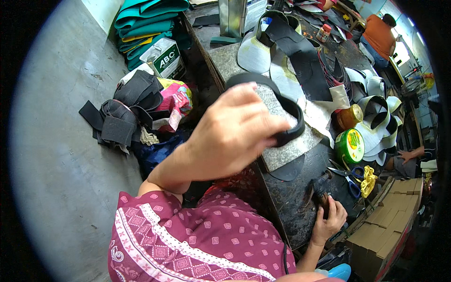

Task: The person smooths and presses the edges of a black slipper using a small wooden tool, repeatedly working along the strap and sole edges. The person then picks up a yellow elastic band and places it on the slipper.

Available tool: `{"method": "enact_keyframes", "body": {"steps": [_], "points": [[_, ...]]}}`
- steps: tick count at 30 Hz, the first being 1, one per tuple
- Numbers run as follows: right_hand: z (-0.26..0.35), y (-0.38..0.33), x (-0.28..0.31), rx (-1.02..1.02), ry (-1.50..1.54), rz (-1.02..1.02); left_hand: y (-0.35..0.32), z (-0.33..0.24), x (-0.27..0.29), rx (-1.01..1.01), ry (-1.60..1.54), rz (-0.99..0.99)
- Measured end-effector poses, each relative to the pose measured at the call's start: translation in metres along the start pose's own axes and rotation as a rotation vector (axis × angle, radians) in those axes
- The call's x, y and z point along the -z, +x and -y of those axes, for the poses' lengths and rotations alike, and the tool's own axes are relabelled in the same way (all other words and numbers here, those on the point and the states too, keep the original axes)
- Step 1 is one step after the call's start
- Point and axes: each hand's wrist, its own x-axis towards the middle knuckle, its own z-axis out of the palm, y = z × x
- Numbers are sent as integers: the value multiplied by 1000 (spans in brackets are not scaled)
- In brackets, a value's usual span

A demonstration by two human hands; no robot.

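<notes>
In the middle, raised above the table's near edge, my left hand [230,131] is closed on a curved black strap [293,110]. The strap bends in an open loop, with one part behind the fingers and another under the fingertips. Lower right, my right hand [331,221] has its fingers closed round a dark hammer-like tool [317,188] at the dark worktable [293,202]. The fingers hide part of that tool. Beneath the strap lies a grey speckled slab [289,157], with a flat black rounded piece [289,170] partly under its near edge.
Blue-handled scissors [347,176], yellow cord [369,182], a green tub [350,144] and an amber jar [349,116] stand right. Curved white pieces [253,51] lie farther back. Left are bundled black pieces [120,122] and a can [164,58]. A person in orange [378,35] is far right.
</notes>
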Motion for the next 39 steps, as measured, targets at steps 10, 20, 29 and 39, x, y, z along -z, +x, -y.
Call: {"method": "enact_keyframes", "body": {"steps": [10,20,29,39], "points": [[-2,-1,1,1,-63,-6,-17,80,-62,63,152,-64],[-3,0,3,38,-59,-41,-46,105,-123,234,292,-244],[-4,12,10,-11,27,61,-34,111,-135,289,267,-247],[38,131,11,534,247,115,-47,101,-145,475,218,-423]]}}
